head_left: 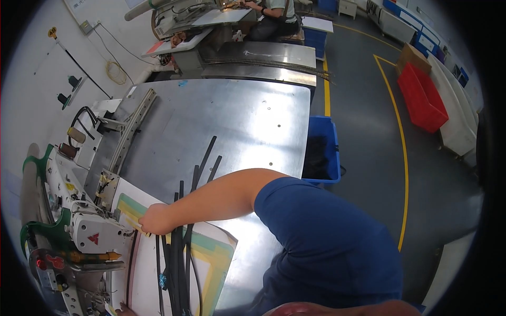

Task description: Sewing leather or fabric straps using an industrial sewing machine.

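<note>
My right hand [157,218] reaches across to the left, its fingers curled down on the yellow-green edge of a white template board [213,253]. It sits right beside the head of a white sewing machine [97,234]. Several long black strips [178,263] lie along the board under my wrist, and more of them [206,158] stretch out onto the steel table [237,116]. Only a sliver of my left hand [125,310] shows at the bottom edge, by the board's near end. My blue sleeve [327,242] covers the lower right.
A metal rail [132,129] runs along the table's left side. A blue bin [322,152] stands off the table's right edge, and a red bin [421,97] sits on the grey floor beyond yellow lines. Another person [274,16] works at a far bench.
</note>
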`<state>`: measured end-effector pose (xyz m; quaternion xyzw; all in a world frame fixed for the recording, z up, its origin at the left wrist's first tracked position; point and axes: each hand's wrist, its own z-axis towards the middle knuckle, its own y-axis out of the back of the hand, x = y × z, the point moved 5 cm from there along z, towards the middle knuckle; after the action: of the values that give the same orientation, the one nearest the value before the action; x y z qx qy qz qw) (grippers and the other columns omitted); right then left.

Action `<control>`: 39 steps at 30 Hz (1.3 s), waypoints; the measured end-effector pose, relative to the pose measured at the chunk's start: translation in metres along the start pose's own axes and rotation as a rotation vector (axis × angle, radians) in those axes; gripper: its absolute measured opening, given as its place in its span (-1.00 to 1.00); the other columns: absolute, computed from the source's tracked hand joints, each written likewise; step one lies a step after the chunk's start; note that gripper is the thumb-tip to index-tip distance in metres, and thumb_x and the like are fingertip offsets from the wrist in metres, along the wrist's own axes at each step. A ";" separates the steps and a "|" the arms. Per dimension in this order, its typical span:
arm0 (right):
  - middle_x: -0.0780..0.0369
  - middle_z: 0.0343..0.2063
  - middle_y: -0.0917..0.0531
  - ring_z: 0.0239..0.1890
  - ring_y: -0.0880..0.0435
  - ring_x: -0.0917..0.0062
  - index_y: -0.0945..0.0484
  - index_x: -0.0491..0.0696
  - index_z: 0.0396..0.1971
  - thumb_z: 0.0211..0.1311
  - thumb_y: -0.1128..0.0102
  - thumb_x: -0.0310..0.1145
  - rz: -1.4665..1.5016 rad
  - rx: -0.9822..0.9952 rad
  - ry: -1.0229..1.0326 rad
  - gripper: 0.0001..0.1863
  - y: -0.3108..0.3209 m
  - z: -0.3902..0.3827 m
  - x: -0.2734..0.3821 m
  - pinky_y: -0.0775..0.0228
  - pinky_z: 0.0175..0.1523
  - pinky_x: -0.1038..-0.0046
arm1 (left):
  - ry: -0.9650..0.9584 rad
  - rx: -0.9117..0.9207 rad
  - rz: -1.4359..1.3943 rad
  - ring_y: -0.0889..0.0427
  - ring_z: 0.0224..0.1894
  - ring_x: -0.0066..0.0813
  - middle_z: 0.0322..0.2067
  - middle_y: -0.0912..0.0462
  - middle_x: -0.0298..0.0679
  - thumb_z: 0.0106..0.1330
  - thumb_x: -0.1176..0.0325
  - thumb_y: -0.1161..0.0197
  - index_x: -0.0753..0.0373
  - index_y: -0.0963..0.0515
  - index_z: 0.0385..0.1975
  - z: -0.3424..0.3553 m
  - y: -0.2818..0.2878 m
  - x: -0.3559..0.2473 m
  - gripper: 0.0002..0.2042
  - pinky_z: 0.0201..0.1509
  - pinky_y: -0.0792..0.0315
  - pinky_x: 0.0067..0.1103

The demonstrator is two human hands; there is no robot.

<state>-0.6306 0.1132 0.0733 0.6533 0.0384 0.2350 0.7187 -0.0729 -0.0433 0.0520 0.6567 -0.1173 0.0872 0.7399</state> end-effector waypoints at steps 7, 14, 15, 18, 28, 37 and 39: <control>0.17 -0.07 -0.66 -0.08 -0.78 0.19 -0.69 -0.03 -0.09 0.31 -0.12 -0.38 0.022 0.008 -0.011 -0.75 0.006 0.002 0.007 -0.67 -0.10 0.15 | -0.033 0.021 -0.238 -0.68 -0.01 0.12 -0.07 -0.72 0.17 0.63 -0.10 0.09 0.44 -0.61 0.03 -0.035 0.018 0.020 -0.39 0.13 -0.50 -0.13; 0.15 -0.05 -0.62 -0.13 -0.76 0.15 -0.61 -0.01 -0.13 0.22 -0.23 -0.31 0.084 -0.008 -0.025 -0.76 -0.003 0.003 -0.002 -0.65 -0.07 0.13 | -0.172 -0.031 -0.503 -0.42 -0.46 0.03 -0.51 -0.48 0.09 0.56 0.31 -0.10 0.42 -0.41 -0.43 -0.099 0.049 0.008 -0.68 -0.28 -0.35 -0.20; 0.14 0.00 -0.59 -0.15 -0.75 0.13 -0.62 0.01 -0.04 0.28 -0.27 -0.17 0.159 -0.021 -0.084 -0.67 0.006 -0.003 0.000 -0.64 -0.06 0.14 | -0.129 0.008 -0.567 -0.41 -0.48 -0.07 -0.53 -0.47 0.06 0.57 0.33 -0.07 0.41 -0.42 -0.42 -0.110 0.058 0.009 -0.70 -0.30 -0.34 -0.23; 0.12 0.02 -0.57 -0.04 -0.72 0.13 -0.57 0.04 0.15 0.42 -0.21 0.09 0.144 -0.013 -0.167 -0.49 0.025 -0.012 0.009 -0.58 0.06 0.14 | -0.050 0.038 -0.680 -0.39 -0.50 -0.36 -0.60 -0.41 -0.11 0.58 0.26 -0.07 0.40 -0.42 -0.48 -0.164 0.105 -0.001 -0.63 -0.35 -0.30 -0.36; 0.12 -0.08 -0.60 -0.03 -0.68 0.14 -0.56 -0.06 -0.01 0.30 -0.31 -0.40 0.033 -0.100 -0.014 -0.72 0.022 0.023 0.047 -0.56 0.05 0.16 | 0.227 0.198 -1.031 -0.19 -0.46 -0.71 -0.61 -0.25 -0.50 0.60 0.27 -0.12 0.26 -0.32 -0.59 -0.311 0.097 0.025 -0.59 -0.41 -0.12 -0.55; 0.10 -0.04 -0.66 0.02 -0.71 0.17 -0.63 -0.10 -0.06 0.19 -0.22 -0.59 -0.070 -0.049 0.033 -0.70 -0.003 0.059 0.066 -0.62 0.06 0.20 | 0.230 0.244 -1.114 -0.28 -0.47 -0.69 -0.63 -0.36 -0.41 0.57 0.26 -0.14 0.30 -0.37 -0.59 -0.351 0.090 0.041 -0.59 -0.39 -0.18 -0.54; 0.11 -0.02 -0.66 0.03 -0.70 0.16 -0.64 -0.09 -0.04 0.21 -0.21 -0.58 -0.050 -0.018 0.027 -0.70 -0.001 0.063 0.070 -0.61 0.09 0.19 | 0.231 0.242 -1.095 -0.28 -0.47 -0.68 -0.63 -0.36 -0.40 0.57 0.26 -0.14 0.31 -0.37 -0.59 -0.355 0.086 0.046 -0.59 -0.39 -0.18 -0.53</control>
<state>-0.5456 0.0825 0.0991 0.6425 0.0622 0.2260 0.7296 -0.0320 0.3178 0.1085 0.6878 0.3325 -0.2249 0.6048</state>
